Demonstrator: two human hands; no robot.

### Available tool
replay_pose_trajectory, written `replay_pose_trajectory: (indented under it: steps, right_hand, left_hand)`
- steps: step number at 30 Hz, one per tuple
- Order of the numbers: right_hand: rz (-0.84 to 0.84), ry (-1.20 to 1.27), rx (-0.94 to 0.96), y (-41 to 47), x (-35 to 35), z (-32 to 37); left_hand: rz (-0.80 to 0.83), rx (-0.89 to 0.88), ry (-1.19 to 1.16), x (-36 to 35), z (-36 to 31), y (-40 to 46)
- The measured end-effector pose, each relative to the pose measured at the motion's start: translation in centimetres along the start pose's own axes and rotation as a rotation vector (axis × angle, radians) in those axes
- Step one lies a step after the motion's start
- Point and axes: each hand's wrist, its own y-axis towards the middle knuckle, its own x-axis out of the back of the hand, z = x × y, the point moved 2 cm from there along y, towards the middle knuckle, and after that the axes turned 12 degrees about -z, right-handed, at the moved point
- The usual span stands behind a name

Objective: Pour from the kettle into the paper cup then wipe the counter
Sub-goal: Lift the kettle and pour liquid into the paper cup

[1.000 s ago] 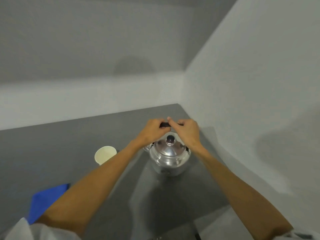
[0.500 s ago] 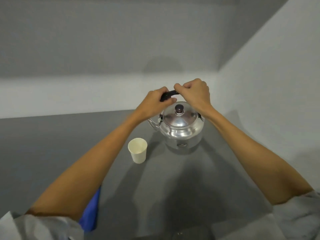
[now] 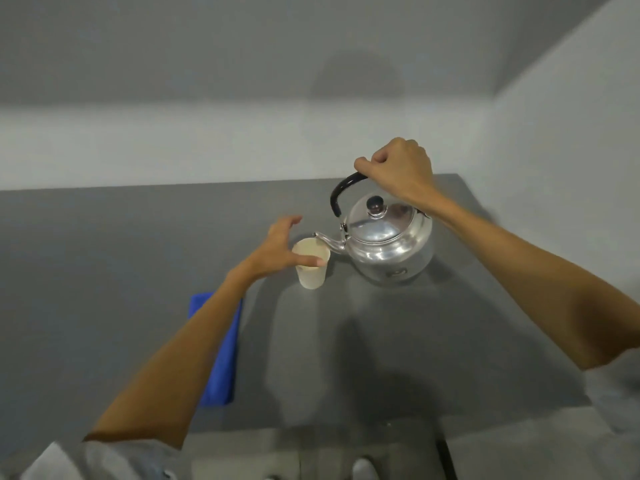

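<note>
The kettle (image 3: 389, 242) now hangs from my right hand (image 3: 401, 169) alone, its spout tipped over the rim of the paper cup (image 3: 311, 268) just beside it; a moment ago both hands shared the black handle. My left hand (image 3: 280, 249) has let go and sits spread wide at the cup, thumb touching its rim, not yet closed round it. No stream shows yet, so pouring looks about to begin. The blue cloth (image 3: 221, 351) lies nearer me than the cup on the worktop (image 3: 104, 254), untouched.
</note>
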Motion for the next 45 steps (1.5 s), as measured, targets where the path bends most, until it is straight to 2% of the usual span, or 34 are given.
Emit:
replay_pose_trajectory:
  steps: [7,12,33,45]
  right_hand:
    - [0.040,-0.102,0.082,-0.1,-0.9,-0.5]
    - [0.029,-0.143,0.115,0.0,-0.9,-1.0]
    - [0.004,-0.069,0.144,0.5,1.6,-0.9]
    - [0.000,-0.067,0.167,0.5,2.1,-0.6]
  left_hand:
    - [0.011,0.060,-0.022,-2.9,2.8,-1.0]
    - [0.002,0.089,-0.173,-3.8,3.3,-1.0]
    - [-0.028,0.071,-0.200,-4.0,3.8,-1.4]
    - [-0.040,0.130,-0.263,-4.7,4.3,-1.6]
